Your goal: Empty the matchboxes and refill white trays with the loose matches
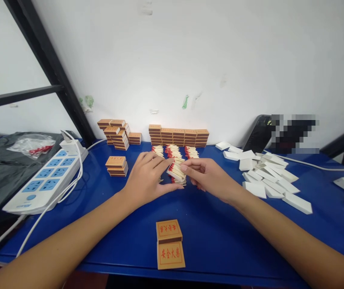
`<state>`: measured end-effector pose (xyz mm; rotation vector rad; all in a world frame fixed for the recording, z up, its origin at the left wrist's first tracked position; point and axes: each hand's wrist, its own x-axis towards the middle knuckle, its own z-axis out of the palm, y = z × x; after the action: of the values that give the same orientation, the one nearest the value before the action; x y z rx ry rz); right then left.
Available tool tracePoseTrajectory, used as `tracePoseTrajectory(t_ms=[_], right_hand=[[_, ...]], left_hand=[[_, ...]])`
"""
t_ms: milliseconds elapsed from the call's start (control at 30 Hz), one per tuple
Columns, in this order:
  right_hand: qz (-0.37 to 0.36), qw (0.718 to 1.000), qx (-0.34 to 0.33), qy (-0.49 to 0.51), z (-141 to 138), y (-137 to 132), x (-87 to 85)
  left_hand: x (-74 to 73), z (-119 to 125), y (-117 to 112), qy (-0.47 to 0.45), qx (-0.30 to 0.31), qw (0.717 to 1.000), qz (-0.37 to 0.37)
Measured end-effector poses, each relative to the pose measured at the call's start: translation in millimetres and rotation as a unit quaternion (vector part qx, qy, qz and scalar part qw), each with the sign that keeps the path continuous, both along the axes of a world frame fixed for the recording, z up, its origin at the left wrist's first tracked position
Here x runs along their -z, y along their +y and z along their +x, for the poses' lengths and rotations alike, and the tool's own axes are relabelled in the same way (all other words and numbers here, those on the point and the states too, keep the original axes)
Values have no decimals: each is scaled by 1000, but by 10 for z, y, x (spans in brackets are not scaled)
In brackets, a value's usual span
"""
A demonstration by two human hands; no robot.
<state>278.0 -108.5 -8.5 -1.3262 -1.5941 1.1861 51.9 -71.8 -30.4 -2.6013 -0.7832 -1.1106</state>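
Note:
My left hand [149,176] is closed around a small white matchbox tray [175,175], thumb along its near side and fingers at its far left. The tray is tilted and filled with red-tipped matches [178,165]. Over the tray's right end, the thumb and fingers of my right hand [205,174] pinch at the matches; the fingertips are partly hidden. Just behind, loose matches lie in a left pile [157,150], a middle pile [173,151] and a right pile [191,152]. Closer to me, two orange matchbox sleeves [170,255] lie at the desk's front.
Stacked matchboxes stand against the wall in a row [178,137] and a left stack [117,136], with a smaller stack [117,166] nearer. White trays [268,172] are heaped at right before a leaning phone [258,132]. A power strip [47,176] with cables lies left on the blue desk [123,241].

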Motion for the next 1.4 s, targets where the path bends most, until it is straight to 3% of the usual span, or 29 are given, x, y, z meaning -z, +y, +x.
tracePoseTrajectory(t_ms=[267,533,733,833,1000,1200,1400], right_hand=[[22,998,-13,-49,106,-1,-15],[184,967,-43,-170,206,-24,-7],[198,961,-48,-187,291,43,2],[199,960,-8,-198,492,147,-29],[185,946,93,-251,1068,445,3],[131,941,81,-302,1569,776,238],[149,930,44,-333,1663,954,324]], left_hand=[[-9,-10,22,11,35,999,-37],[9,-32,62,-12,27,999,-32],[8,-16,63,-24,26,999,-36],[15,-28,72,-36,18,999,-35],[32,-63,94,-46,1,998,-52],[28,-60,98,-39,5,998,-46],[8,-66,85,-42,1,997,-58]])
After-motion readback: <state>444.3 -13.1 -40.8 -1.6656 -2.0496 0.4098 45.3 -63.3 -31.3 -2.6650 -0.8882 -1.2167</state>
